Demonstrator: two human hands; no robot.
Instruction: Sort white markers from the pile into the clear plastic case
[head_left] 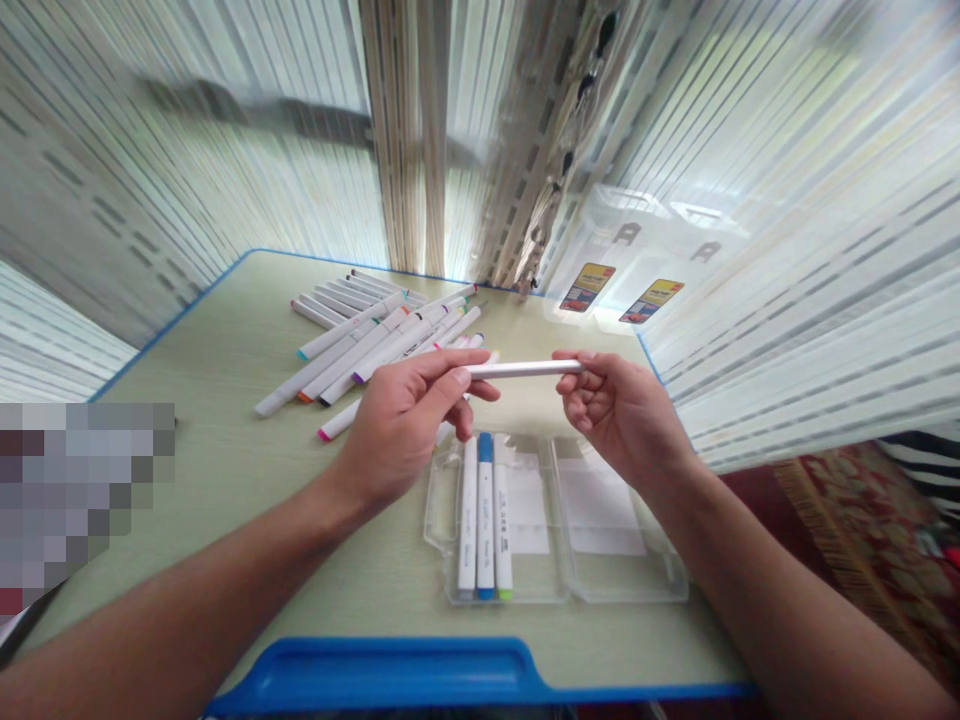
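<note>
A white marker (525,370) lies level between my two hands, above the table. My left hand (412,410) pinches one end of it between thumb and fingers. The other end is gripped by the closed fingertips of my right hand (619,400). Below them sits an open clear plastic case (622,585). In its left half several white markers stand side by side, among them one with a blue cap (485,520) and one with a lime-green end (504,530). Left of and beyond my left hand spreads a pile of loose white markers (375,345) with coloured ends.
Two more clear cases with yellow labels (589,287) stand at the back right by the striped curtain (300,180). The pale table (172,480) has a blue edge and a blue front tray (390,672). A blurred-out patch (75,500) covers the far left.
</note>
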